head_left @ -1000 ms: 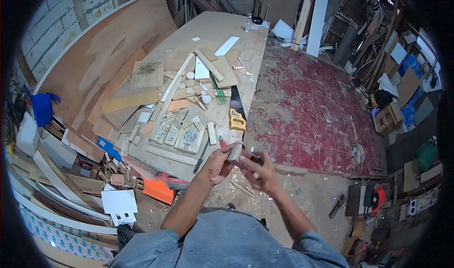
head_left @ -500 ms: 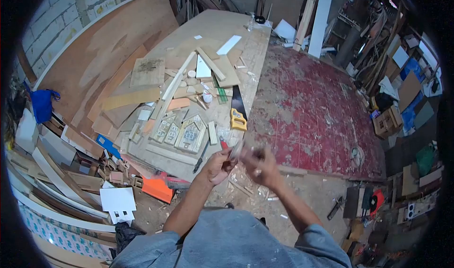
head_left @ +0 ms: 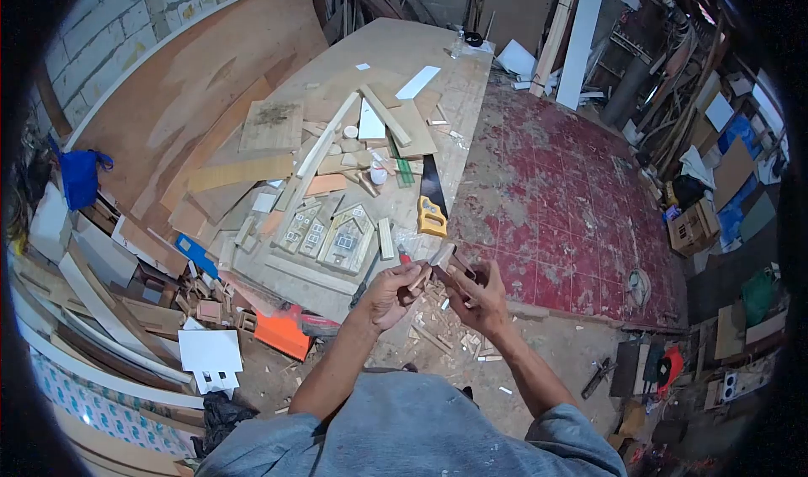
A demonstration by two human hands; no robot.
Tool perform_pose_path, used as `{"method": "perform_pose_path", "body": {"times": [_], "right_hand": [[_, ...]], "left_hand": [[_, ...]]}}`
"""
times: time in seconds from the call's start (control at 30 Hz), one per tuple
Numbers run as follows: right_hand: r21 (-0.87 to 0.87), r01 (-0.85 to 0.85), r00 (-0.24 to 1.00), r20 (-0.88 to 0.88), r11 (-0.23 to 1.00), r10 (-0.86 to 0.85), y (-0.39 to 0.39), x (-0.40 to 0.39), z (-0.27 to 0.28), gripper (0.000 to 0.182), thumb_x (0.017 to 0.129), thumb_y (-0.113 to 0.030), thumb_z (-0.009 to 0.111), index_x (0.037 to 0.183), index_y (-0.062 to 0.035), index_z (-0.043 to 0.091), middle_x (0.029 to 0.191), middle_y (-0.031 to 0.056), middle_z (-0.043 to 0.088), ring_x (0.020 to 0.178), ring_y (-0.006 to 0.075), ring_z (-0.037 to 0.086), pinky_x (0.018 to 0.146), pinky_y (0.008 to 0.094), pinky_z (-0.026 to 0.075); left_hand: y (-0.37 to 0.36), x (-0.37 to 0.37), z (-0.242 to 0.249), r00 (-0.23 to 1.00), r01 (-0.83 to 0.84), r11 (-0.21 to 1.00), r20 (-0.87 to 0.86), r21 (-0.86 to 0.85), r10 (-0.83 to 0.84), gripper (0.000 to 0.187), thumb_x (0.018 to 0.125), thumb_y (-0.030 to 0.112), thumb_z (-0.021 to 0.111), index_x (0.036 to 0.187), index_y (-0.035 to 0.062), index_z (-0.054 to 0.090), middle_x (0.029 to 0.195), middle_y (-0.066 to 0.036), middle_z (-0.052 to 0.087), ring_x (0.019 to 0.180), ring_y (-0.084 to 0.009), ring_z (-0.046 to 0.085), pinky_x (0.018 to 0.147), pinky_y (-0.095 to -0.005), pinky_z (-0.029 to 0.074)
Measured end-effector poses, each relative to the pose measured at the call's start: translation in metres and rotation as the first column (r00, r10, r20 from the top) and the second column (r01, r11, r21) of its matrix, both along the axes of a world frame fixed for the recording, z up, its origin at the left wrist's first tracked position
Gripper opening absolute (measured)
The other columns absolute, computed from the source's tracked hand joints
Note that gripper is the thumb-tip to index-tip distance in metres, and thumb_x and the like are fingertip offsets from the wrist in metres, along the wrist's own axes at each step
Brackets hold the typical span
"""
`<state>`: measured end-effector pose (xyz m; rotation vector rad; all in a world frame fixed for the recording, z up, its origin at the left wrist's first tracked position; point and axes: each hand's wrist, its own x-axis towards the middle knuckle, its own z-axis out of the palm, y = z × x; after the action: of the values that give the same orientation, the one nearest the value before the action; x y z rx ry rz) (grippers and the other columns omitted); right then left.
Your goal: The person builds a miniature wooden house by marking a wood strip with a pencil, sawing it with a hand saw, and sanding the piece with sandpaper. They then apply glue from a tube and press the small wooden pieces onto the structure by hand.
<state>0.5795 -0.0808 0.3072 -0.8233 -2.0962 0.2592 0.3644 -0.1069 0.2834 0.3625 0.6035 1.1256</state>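
Note:
Before my chest, over the table's near edge, both hands meet. My left hand [head_left: 393, 298] is closed, thumb and fingers pinching a small pale piece [head_left: 443, 256] whose kind I cannot tell. Against it, my right hand [head_left: 480, 298] has its fingers curled round a dark brown strip [head_left: 462, 268]. Just beyond the hands lies a handsaw [head_left: 433, 214] with a yellow handle. A red-handled tool [head_left: 404, 257] rests close to my left fingertips. Further left, small wooden house shapes [head_left: 348, 239] with window frames lie flat on the table.
The worktable [head_left: 396, 47] carries wood strips, boards and a small white container [head_left: 379, 175]. Right of it is a worn red panel [head_left: 547, 207]. Wood scraps litter the floor below my hands. An orange object [head_left: 282, 335] and a white house-shaped cutout [head_left: 209, 361] are at left.
My right hand, blurred by motion before, now shows sharply and sits slightly lower, with the brown strip visible. The view has shifted a little, so the table appears further right.

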Motion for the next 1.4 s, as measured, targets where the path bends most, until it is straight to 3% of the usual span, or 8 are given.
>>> {"method": "perform_pose_path", "body": {"times": [0.47, 0.53, 0.63, 0.8, 1.0, 1.13, 1.33, 1.4], "right_hand": [[-0.156, 0.096, 0.937, -0.319, 0.983, -0.142, -0.009, -0.046, 0.005, 0.052, 0.080, -0.010, 0.073, 0.131, -0.0062, 0.061, 0.102, 0.0151, 0.060, 0.086, 0.0252, 0.056, 0.075, 0.0356, 0.045], [-0.511, 0.035, 0.905, -0.348, 0.859, -0.244, -0.021, -0.048, 0.014, 0.051, 0.083, -0.012, 0.072, 0.132, -0.0054, 0.060, 0.101, 0.0136, 0.061, 0.088, 0.0237, 0.057, 0.079, 0.0348, 0.045], [-0.450, 0.005, 0.958, -0.253, 0.893, -0.133, -0.058, -0.038, -0.029, 0.048, 0.086, -0.013, 0.070, 0.132, -0.0041, 0.060, 0.102, 0.0117, 0.062, 0.092, 0.0213, 0.059, 0.082, 0.0342, 0.046], [-0.640, -0.039, 0.795, -0.485, 0.767, -0.364, -0.033, -0.047, 0.023, 0.045, 0.090, -0.019, 0.068, 0.131, -0.0015, 0.059, 0.114, 0.0066, 0.064, 0.098, 0.0130, 0.057, 0.083, 0.0269, 0.046], [-0.444, -0.042, 0.904, -0.398, 0.895, -0.155, -0.064, -0.050, -0.051, 0.047, 0.091, -0.019, 0.066, 0.133, -0.0002, 0.058, 0.101, 0.0080, 0.062, 0.089, 0.0148, 0.057, 0.075, 0.0256, 0.045], [-0.636, 0.035, 0.782, -0.463, 0.771, -0.418, -0.042, -0.031, -0.002, 0.048, 0.090, -0.021, 0.067, 0.132, -0.0001, 0.059, 0.117, 0.0108, 0.064, 0.100, 0.0148, 0.059, 0.084, 0.0269, 0.047], [-0.543, -0.033, 0.953, -0.271, 0.839, -0.138, -0.018, -0.061, 0.009, 0.048, 0.089, -0.022, 0.069, 0.134, -0.0063, 0.060, 0.097, 0.0029, 0.061, 0.081, 0.0094, 0.054, 0.067, 0.0266, 0.044], [-0.595, -0.083, 0.927, -0.341, 0.799, -0.157, -0.013, -0.085, 0.016, 0.048, 0.088, -0.024, 0.071, 0.132, -0.0091, 0.063, 0.093, 0.0022, 0.060, 0.076, 0.0089, 0.052, 0.064, 0.0258, 0.041]], "left_hand": [[0.000, 0.015, 0.014, 0.881, -0.141, 0.905, -0.366, 0.401, 0.299, 0.017, 0.094, 0.010, 0.064, 0.108, -0.0006, 0.063, 0.093, -0.001, 0.065, 0.080, -0.0058, 0.058, 0.074, -0.0216, 0.049], [0.003, 0.016, 0.011, 0.868, -0.169, 0.893, -0.366, 0.416, 0.335, 0.016, 0.094, 0.009, 0.064, 0.107, -0.0007, 0.063, 0.093, -0.001, 0.065, 0.081, -0.0057, 0.058, 0.074, -0.0216, 0.048], [0.011, 0.004, 0.003, 0.821, -0.189, 0.873, -0.415, 0.449, 0.392, 0.015, 0.093, 0.009, 0.064, 0.105, -0.0010, 0.064, 0.092, -0.002, 0.064, 0.081, -0.0056, 0.057, 0.073, -0.0214, 0.048], [0.005, 0.015, 0.000, 0.768, -0.101, 0.868, -0.517, 0.485, 0.378, 0.014, 0.093, 0.007, 0.063, 0.104, -0.0021, 0.064, 0.092, -0.002, 0.065, 0.079, -0.0061, 0.057, 0.072, -0.0213, 0.048], [0.023, -0.005, 0.001, 0.775, -0.177, 0.871, -0.480, 0.459, 0.411, 0.019, 0.094, 0.012, 0.064, 0.106, -0.0033, 0.063, 0.088, -0.002, 0.064, 0.076, -0.0057, 0.058, 0.067, -0.0208, 0.050], [0.015, -0.009, 0.020, 0.790, 0.000, 0.902, -0.553, 0.431, 0.264, 0.024, 0.095, 0.017, 0.063, 0.107, -0.0029, 0.063, 0.082, -0.001, 0.063, 0.068, -0.0053, 0.058, 0.060, -0.0210, 0.051], [0.019, -0.038, 0.024, 0.837, 0.072, 0.935, -0.531, 0.347, 0.132, 0.019, 0.098, 0.013, 0.059, 0.109, -0.0017, 0.064, 0.088, -0.002, 0.064, 0.071, -0.0045, 0.058, 0.065, -0.0209, 0.051], [0.017, -0.048, 0.026, 0.812, 0.061, 0.919, -0.554, 0.389, 0.181, 0.021, 0.095, 0.013, 0.061, 0.109, -0.0026, 0.063, 0.082, 0.002, 0.062, 0.065, -0.0028, 0.047, 0.059, -0.0189, 0.037]]}}
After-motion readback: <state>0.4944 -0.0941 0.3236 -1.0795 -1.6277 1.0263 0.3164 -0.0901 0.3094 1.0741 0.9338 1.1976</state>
